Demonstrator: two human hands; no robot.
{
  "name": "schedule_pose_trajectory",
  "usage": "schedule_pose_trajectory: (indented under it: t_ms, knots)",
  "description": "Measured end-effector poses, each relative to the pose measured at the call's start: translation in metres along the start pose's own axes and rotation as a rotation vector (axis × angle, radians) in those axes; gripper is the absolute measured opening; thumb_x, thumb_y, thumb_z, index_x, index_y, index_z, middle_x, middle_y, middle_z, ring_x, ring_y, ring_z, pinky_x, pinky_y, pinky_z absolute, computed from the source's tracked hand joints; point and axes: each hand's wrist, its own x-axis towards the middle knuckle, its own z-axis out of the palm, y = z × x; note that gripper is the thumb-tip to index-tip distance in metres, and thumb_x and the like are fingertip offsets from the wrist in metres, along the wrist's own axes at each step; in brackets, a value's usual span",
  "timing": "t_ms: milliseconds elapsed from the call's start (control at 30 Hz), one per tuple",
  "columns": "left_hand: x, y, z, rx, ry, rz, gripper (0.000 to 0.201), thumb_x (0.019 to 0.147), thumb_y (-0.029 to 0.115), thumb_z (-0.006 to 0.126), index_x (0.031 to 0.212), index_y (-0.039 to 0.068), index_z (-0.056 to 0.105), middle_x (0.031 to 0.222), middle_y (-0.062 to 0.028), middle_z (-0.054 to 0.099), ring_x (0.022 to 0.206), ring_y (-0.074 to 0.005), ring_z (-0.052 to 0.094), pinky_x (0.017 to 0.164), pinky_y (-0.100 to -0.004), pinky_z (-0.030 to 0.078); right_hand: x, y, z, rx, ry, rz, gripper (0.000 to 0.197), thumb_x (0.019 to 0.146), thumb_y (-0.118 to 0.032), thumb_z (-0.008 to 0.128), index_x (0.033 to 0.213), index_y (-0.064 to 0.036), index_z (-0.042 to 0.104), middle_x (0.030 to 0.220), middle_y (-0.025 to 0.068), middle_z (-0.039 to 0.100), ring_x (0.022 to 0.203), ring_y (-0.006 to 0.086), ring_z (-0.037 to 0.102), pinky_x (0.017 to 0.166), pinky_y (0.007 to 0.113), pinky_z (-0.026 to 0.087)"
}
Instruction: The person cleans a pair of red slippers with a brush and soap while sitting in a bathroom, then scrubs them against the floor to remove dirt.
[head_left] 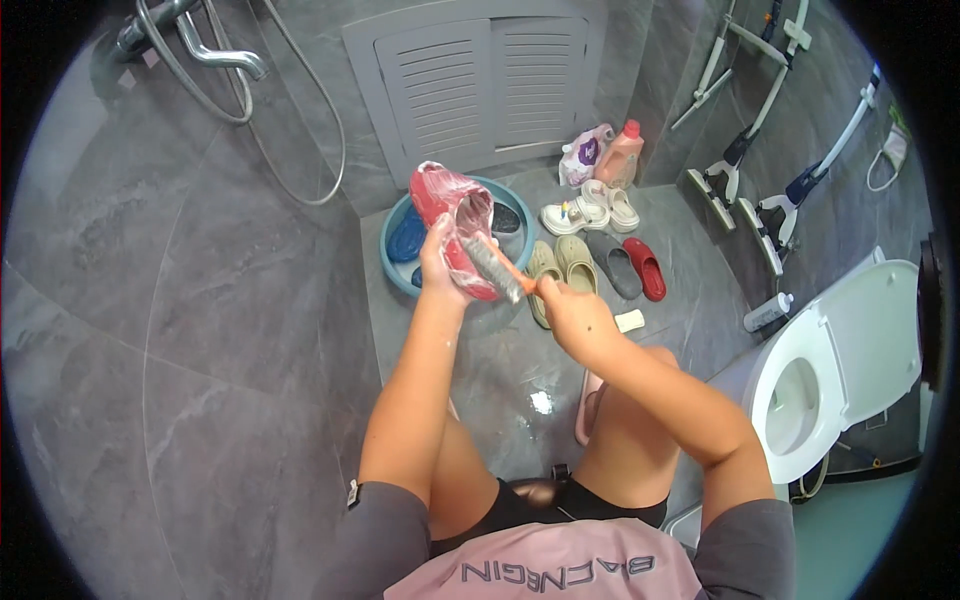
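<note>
My left hand (440, 262) is closed around the side of a red slipper (438, 192) streaked with white suds, holding it up over a blue basin (391, 262). In my right hand (574, 312) is a scrub brush (496, 270) with an orange handle and pale bristles. The brush lies against the slipper's heel end, near its opening. Inside the basin, partly hidden by the slipper, are a blue shoe (407, 238) and a dark grey shoe (506, 219).
Right of the basin stand beige clogs (576, 262), white sandals (575, 215), a grey slipper (613, 264) and a red slipper (645, 269). A pink bottle (620, 158) is behind them. A pale bar (630, 320) lies nearer me. At right are mops (765, 235) and a toilet (800, 400).
</note>
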Motion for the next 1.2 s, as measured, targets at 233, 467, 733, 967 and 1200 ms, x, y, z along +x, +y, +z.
schedule_pose_trajectory:
  t_ms: [233, 467, 733, 967, 1200]
  knots:
    - [-0.012, -0.037, 0.018, 0.123, -0.028, -0.131, 0.040, 0.086, 0.027, 0.057, 0.121, 0.008, 0.053, 0.111, -0.0095, 0.062, 0.099, -0.0250, 0.061, 0.087, -0.0408, 0.049, 0.043, 0.017, -0.004, -0.300, 0.122, 0.073, 0.036, 0.084, -0.009, 0.051, 0.120, -0.0099, 0.049, 0.082, 0.0151, 0.060, 0.065, 0.0304, 0.067, 0.053, 0.042, 0.053]
    - [0.004, -0.055, 0.009, 0.116, 0.060, -0.174, 0.038, 0.087, 0.028, 0.055, 0.119, 0.008, 0.053, 0.113, -0.0100, 0.061, 0.104, -0.0268, 0.059, 0.094, -0.0422, 0.046, 0.070, 0.014, 0.010, -0.262, -0.022, 0.118, 0.041, 0.089, -0.015, 0.049, 0.129, -0.0140, 0.044, 0.088, 0.0180, 0.060, 0.072, 0.0339, 0.067, 0.056, 0.044, 0.053]
    - [0.009, -0.005, -0.008, 0.534, 0.032, 0.108, 0.072, 0.076, 0.014, 0.064, 0.139, 0.009, 0.031, 0.123, -0.0093, 0.050, 0.108, -0.0220, 0.052, 0.093, -0.0358, 0.042, 0.011, 0.045, -0.043, 0.258, -0.320, 0.100, 0.048, 0.086, -0.002, 0.048, 0.132, -0.0165, 0.051, 0.103, 0.0193, 0.065, 0.093, 0.0370, 0.064, 0.078, 0.044, 0.050]
    - [-0.001, -0.007, -0.022, 0.822, 0.011, -0.118, 0.072, 0.073, 0.014, 0.066, 0.137, 0.009, 0.035, 0.105, -0.0072, 0.058, 0.086, -0.0175, 0.058, 0.073, -0.0310, 0.050, 0.030, 0.015, -0.034, -0.005, 0.093, 0.004, 0.044, 0.092, -0.031, 0.056, 0.135, -0.0345, 0.047, 0.091, 0.0128, 0.057, 0.072, 0.0331, 0.062, 0.061, 0.043, 0.051]
    - [-0.025, 0.002, 0.002, 0.954, -0.132, -0.249, 0.094, 0.068, 0.008, 0.067, 0.149, 0.006, 0.020, 0.122, -0.0101, 0.052, 0.102, -0.0170, 0.054, 0.088, -0.0290, 0.044, 0.065, 0.044, -0.030, -0.087, 0.242, 0.095, 0.044, 0.091, -0.021, 0.055, 0.133, -0.0340, 0.048, 0.082, 0.0155, 0.059, 0.066, 0.0350, 0.062, 0.054, 0.044, 0.049]
